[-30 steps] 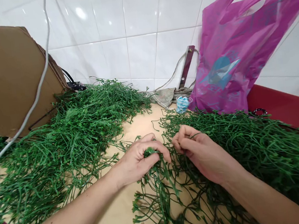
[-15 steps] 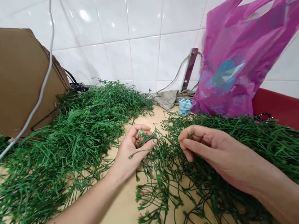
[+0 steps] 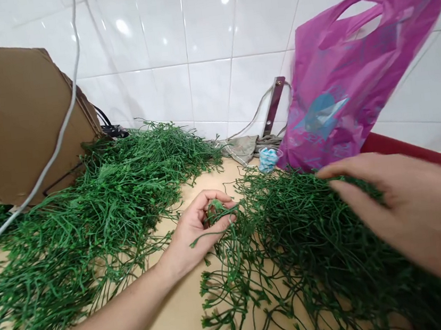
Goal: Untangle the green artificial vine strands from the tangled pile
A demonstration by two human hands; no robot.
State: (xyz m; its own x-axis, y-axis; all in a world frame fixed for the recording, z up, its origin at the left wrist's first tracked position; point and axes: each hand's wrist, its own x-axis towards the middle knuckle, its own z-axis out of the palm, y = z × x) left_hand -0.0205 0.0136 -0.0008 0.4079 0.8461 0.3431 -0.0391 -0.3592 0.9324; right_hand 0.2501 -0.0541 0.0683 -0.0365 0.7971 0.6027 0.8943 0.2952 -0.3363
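Note:
My left hand point(image 3: 202, 231) is closed around a small bunch of green plastic stems point(image 3: 218, 208), pinched between thumb and curled fingers. More thin stems trail below it over the tan tabletop point(image 3: 159, 322). On the right, my right hand point(image 3: 403, 212) hovers over a dense heap of green stems point(image 3: 311, 218), thumb and fingers apart with nothing between them. It is slightly smeared by motion. To the left of my left hand spreads another large pile of green stems point(image 3: 119, 193), many with small branched tips.
A cardboard box point(image 3: 14, 120) stands at the left, with a white cable point(image 3: 63, 130) hanging before it. A magenta plastic bag point(image 3: 338, 75) leans at the back right beside a blue-and-white scrunched item point(image 3: 267, 159) and a metal bar point(image 3: 273, 106). White tiles point(image 3: 204, 33) form the back wall.
My right hand has moved to the right, away from my left hand, and its fingers have opened. My left hand keeps its hold on the stems, nearly still. The view has shifted slightly.

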